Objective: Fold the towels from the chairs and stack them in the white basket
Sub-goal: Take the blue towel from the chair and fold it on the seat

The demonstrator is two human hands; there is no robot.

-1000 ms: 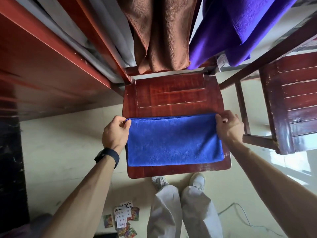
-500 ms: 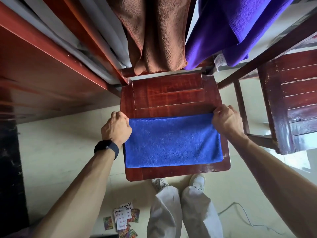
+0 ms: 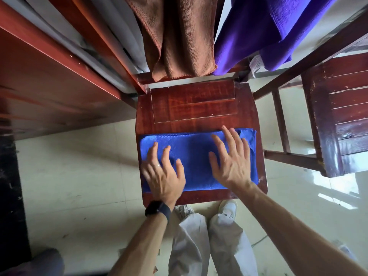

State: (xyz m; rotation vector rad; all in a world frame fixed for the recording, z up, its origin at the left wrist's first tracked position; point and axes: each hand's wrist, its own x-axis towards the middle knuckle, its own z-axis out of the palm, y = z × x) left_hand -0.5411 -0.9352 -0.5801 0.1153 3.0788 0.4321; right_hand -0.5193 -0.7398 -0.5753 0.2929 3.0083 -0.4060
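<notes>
A folded blue towel [image 3: 194, 152] lies flat across the front half of the red-brown chair seat [image 3: 193, 108]. My left hand [image 3: 163, 172] rests palm down on the towel's left end, fingers spread. My right hand [image 3: 232, 160] lies flat on its right part, fingers apart too. Neither hand grips the cloth. The towel's right edge [image 3: 251, 139] shows several loose layers. A brown towel [image 3: 179, 36] and a purple towel [image 3: 264, 28] hang over the chair back beyond the seat. The white basket is out of view.
A red-brown table [image 3: 49, 72] stands to the left. A second dark wooden chair [image 3: 338, 112] is at the right, its rails close to the seat. My legs and white shoes [image 3: 227, 211] are just below the seat on the pale tiled floor.
Both hands let go of the towel's far corners after bringing the fold down. They moved inward and now lie open and flat on top of the cloth.
</notes>
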